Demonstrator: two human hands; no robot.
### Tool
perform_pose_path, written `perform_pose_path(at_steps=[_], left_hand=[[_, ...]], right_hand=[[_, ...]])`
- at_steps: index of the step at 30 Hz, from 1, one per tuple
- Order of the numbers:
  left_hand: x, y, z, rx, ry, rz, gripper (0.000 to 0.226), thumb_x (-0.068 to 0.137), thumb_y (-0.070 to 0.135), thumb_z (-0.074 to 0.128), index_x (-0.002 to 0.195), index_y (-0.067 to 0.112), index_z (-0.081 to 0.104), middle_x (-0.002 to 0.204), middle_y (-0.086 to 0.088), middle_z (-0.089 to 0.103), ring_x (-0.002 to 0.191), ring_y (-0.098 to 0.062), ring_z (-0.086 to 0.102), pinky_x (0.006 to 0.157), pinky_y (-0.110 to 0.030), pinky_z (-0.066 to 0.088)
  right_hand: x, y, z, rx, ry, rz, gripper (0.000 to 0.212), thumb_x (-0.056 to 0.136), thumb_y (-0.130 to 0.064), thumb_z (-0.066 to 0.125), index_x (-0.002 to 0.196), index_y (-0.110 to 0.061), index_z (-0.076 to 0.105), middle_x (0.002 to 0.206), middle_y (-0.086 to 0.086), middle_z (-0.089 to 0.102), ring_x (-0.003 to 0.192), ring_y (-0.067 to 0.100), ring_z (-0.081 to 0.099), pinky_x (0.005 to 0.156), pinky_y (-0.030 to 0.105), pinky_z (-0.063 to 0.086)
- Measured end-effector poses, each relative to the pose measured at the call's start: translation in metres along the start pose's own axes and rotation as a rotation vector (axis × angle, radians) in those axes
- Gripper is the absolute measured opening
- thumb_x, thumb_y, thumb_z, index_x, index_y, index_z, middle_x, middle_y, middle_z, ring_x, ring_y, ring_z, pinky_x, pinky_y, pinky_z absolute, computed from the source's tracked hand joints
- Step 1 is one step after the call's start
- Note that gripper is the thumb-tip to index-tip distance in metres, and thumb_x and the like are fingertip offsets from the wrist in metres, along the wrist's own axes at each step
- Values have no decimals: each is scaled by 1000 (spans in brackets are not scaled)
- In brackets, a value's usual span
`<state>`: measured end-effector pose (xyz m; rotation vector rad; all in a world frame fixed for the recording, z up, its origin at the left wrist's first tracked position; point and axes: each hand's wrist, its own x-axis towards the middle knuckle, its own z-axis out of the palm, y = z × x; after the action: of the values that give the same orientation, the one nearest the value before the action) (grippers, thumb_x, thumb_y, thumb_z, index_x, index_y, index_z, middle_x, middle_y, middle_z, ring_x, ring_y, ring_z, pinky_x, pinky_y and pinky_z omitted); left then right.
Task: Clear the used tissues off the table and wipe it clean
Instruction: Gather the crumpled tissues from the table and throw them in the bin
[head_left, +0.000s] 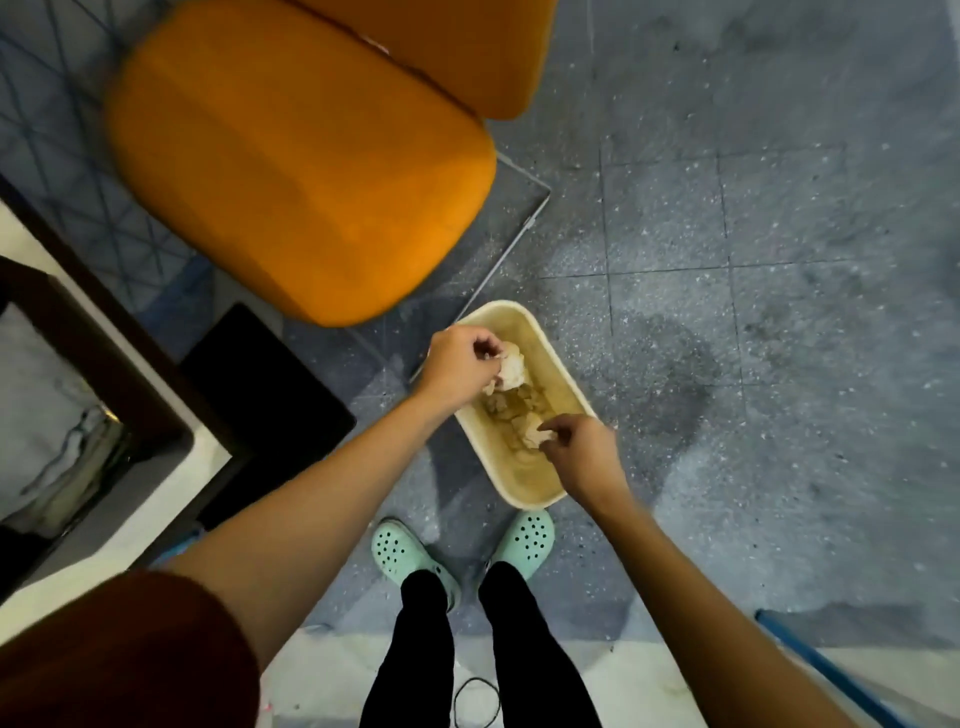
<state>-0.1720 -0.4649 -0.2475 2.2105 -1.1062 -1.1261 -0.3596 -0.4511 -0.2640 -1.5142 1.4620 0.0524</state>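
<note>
A cream waste bin (540, 340) stands on the floor in front of my feet, with several crumpled tissues (511, 408) lying at its bottom. My left hand (460, 364) is over the bin's far left side and pinches a white tissue wad (511, 369). Over the bin's near right side, my right hand (584, 449) pinches a second crumpled tissue (530, 434). Both wads hang inside the bin's opening. The table (130, 374) shows only as a dark-edged corner at the left.
An orange padded chair (296, 171) on a metal frame stands just beyond the bin. A black box (265, 410) sits on the floor beside the table. My feet in mint clogs (410, 556) stand just behind the bin on the grey speckled tiles.
</note>
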Motion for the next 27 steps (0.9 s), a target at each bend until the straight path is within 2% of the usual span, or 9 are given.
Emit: perform_pose_path(at_steps=[2,6,10,14,18,20,21,24,27], left_hand=[[11,-5,8,102,-26,-2,10,80,3,71,86,9,76,83,-1,71,75,-14,66,74,-26,56],[24,-17,19,219,-131,-35,15,81,9,71,95,11,75,98,-1,71,89,-13,62,79,-22,47],[25,-23,20,252,-161,26,20,83,11,70,103,11,73,106,-3,71,99,-17,64,92,-29,50],[15,-27,11,134,54,220,14,85,7,67,94,15,74,93,3,71,81,-13,67,79,-35,57],[8,-38,1,203,328,412,25,79,5,69,101,16,68,103,1,62,95,-18,58,77,-27,47],[11,-45,-2,245,387,389,35,74,6,72,108,15,67,109,-3,59,100,-22,53,82,-26,40],[13,-50,-3,259,382,347,40,73,6,73,111,14,65,113,-4,58,103,-23,52,85,-27,39],[17,-62,-4,238,295,210,46,75,7,74,120,14,64,120,-5,61,108,-26,57,92,-35,46],[16,-70,-9,167,245,103,41,82,5,70,122,17,66,118,-4,68,105,-21,63,95,-30,48]], right_hand=[[9,8,9,-20,-2,17,26,87,-2,63,110,-9,72,108,7,71,91,17,65,85,24,49],[21,18,30,-37,1,32,30,88,-6,61,116,-11,69,110,8,71,95,24,66,84,29,49],[29,18,41,-33,29,38,43,89,-12,57,132,-15,56,111,9,70,97,29,66,86,42,54],[25,15,38,5,16,29,44,86,-8,58,129,-17,56,110,6,68,94,25,66,84,42,54],[-1,14,19,135,126,-154,29,86,0,59,108,-16,68,100,-3,67,86,9,64,77,27,52],[-15,14,6,131,233,-295,27,85,4,60,101,-16,69,100,-5,62,86,5,59,73,14,45],[-19,17,0,104,287,-335,27,85,4,60,102,-15,68,102,-4,58,90,5,56,76,11,41],[-19,30,-11,-13,368,-283,38,83,1,65,117,-15,63,115,0,51,109,16,48,92,25,37],[-8,38,-10,-88,268,-167,48,87,-8,66,132,-16,55,126,4,50,112,19,50,93,30,40]])
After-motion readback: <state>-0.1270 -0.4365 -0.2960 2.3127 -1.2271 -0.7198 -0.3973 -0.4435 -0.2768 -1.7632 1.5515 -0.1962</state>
